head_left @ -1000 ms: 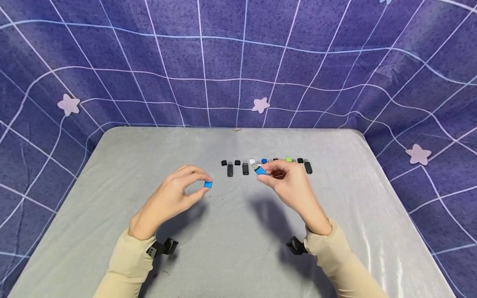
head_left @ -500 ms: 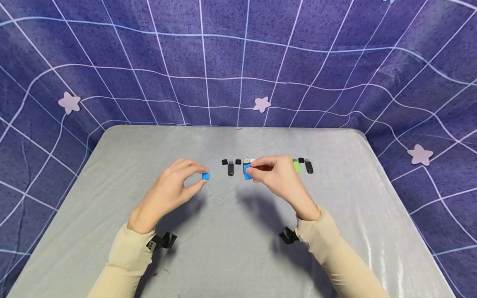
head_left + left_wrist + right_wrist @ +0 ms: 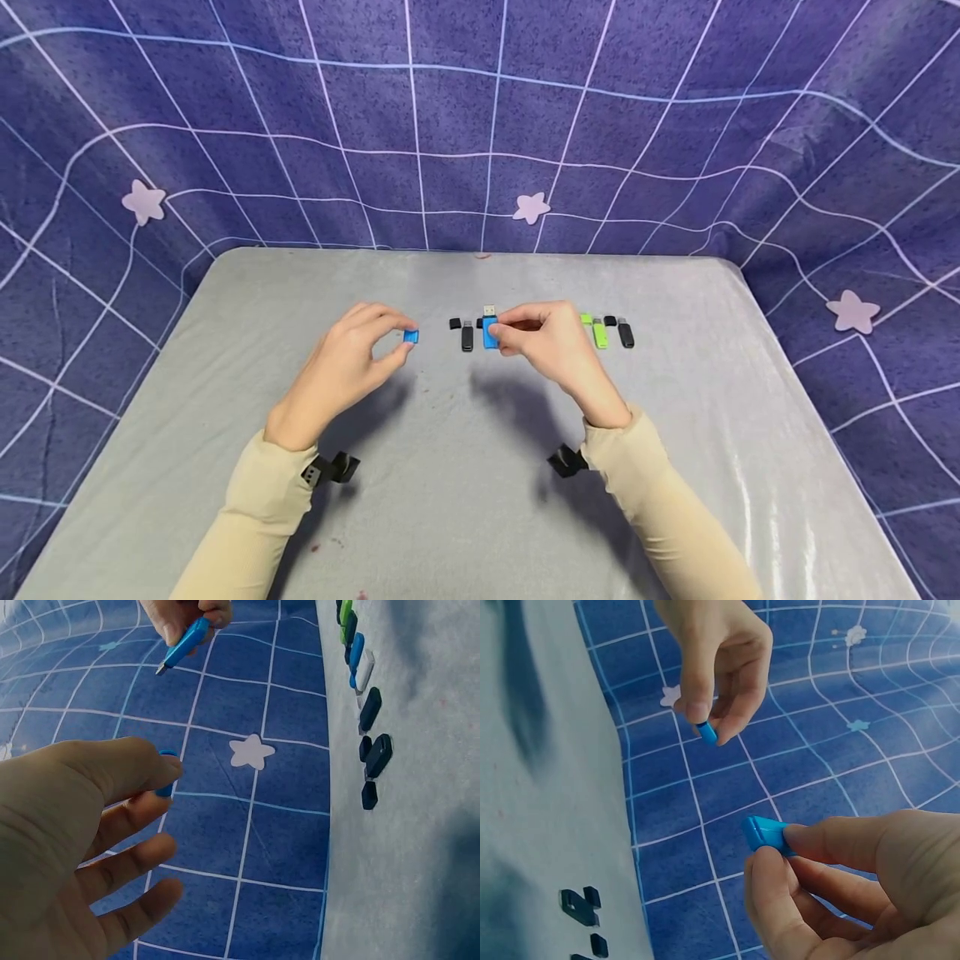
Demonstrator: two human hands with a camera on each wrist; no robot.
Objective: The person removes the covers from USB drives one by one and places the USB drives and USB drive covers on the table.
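left hand (image 3: 347, 367) pinching blue cap (image 3: 410, 336) thumb-to-forefinger above grey surface (image 3: 465, 467), right hand (image 3: 551, 346) gripping uncapped blue USB stick (image 3: 491, 332), connector pointing away, just above row of sticks, black stick (image 3: 467, 336) beside it

two hands are showing: the left hand (image 3: 352, 358) and the right hand (image 3: 547, 346). one blue cap (image 3: 411, 336) and one blue usb drive (image 3: 491, 331) are being held. two green pieces (image 3: 597, 332) are lying there. three star patches (image 3: 531, 207) are decorating the backdrop.
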